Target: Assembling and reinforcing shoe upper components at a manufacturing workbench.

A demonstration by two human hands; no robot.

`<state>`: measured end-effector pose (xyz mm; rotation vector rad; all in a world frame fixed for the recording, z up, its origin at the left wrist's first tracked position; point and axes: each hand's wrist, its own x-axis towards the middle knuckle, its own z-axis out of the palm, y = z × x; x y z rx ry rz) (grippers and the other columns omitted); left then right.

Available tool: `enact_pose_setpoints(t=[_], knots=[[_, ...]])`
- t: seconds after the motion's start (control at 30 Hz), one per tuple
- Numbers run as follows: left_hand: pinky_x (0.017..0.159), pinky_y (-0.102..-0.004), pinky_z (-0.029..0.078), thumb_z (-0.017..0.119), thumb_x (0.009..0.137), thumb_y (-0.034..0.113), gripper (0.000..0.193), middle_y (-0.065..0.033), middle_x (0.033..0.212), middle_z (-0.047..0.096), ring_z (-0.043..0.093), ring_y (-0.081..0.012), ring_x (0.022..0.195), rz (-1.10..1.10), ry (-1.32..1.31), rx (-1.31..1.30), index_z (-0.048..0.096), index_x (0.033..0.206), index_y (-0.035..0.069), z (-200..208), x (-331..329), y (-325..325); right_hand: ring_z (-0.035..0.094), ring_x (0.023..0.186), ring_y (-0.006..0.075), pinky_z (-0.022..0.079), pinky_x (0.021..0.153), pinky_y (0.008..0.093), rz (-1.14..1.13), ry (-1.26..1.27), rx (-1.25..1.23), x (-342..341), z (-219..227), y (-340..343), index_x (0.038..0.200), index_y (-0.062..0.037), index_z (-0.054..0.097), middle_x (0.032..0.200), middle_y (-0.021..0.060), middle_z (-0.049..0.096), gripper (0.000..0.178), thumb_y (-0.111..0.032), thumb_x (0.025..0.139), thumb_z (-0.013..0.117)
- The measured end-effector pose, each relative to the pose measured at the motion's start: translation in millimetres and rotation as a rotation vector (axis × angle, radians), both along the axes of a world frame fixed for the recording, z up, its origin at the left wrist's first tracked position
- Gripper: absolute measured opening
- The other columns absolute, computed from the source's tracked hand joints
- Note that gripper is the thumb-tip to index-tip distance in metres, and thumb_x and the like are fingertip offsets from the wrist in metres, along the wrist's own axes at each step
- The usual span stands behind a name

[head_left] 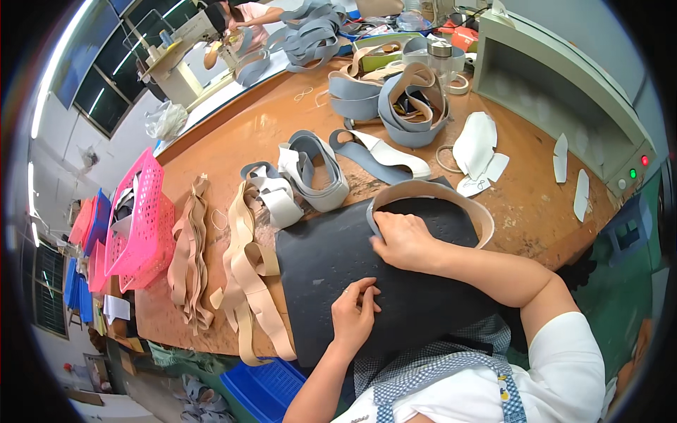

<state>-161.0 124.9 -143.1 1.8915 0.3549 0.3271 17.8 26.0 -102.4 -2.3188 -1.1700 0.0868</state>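
Two bare hands are held over a black mat (317, 261), which is laid along the near edge of a brown tabletop (169, 169). One end of a looped strip (423, 188), grey on one face and beige on the other, is grasped by the fingers of the right hand (403, 242). The strip is arched across the far edge of the mat, and its curve is carried round to the right, beside the forearm. The fingers of the left hand (355, 310) are loosely curled above the middle of the mat (whether anything small is pinched between them cannot be told).

To the left of the mat, pale beige strips (259, 292) are spread lengthwise, with a bunch of browner strips (189, 264) laid beside them. Beyond the mat, a grey and white roll (328, 187) is set on its edge, and farther back a larger blue-grey coil (409, 134) is placed near a clear jar (441, 67) with a metal lid. White cut pieces (474, 144) are scattered toward a pale grey box (546, 92), on which red and green lights are lit. Pink baskets (141, 225) are seen at the left, and at the far side another person (250, 17) is seated by a sewing machine (194, 32).
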Motion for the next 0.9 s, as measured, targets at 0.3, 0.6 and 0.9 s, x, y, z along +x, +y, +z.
enact_pose_setpoints(t=[0.3,0.6,0.9], knots=[[0.048,-0.0197,0.046,0.057,0.096,0.001,0.014,-0.007,0.083,0.068,0.064,-0.0089,0.06,0.007,-0.04,-0.018,0.067,0.106,-0.003,2.8,4.7,7.2,0.067,0.077,0.0383,0.053,0.066,0.0482,-0.511,-0.672,0.25,77.9,105.7,-6.0,0.113,-0.0035,0.057,0.085,0.0187,0.068,0.028,-0.002,0.085,0.055],[0.048,-0.0209,0.047,0.058,0.096,0.0,0.013,-0.0069,0.081,0.067,0.065,-0.0094,0.059,0.019,-0.03,-0.052,0.067,0.104,-0.003,-1.2,0.8,10.4,0.068,0.1,0.0391,0.054,0.085,0.0468,-0.521,-0.105,-0.205,202.9,31.4,55.8,0.106,0.0041,0.063,0.108,0.0258,0.068,0.051,-0.04,0.08,0.071],[0.05,-0.0205,0.048,0.058,0.096,0.0,0.011,-0.0073,0.081,0.067,0.064,-0.0095,0.059,0.014,-0.052,-0.044,0.067,0.102,-0.003,2.2,2.4,10.1,0.07,0.078,0.0393,0.057,0.071,0.0477,-0.568,-0.447,-0.125,191.9,10.1,52.8,0.099,-0.0042,0.059,0.081,0.0218,0.07,0.021,-0.01,0.079,0.062]])
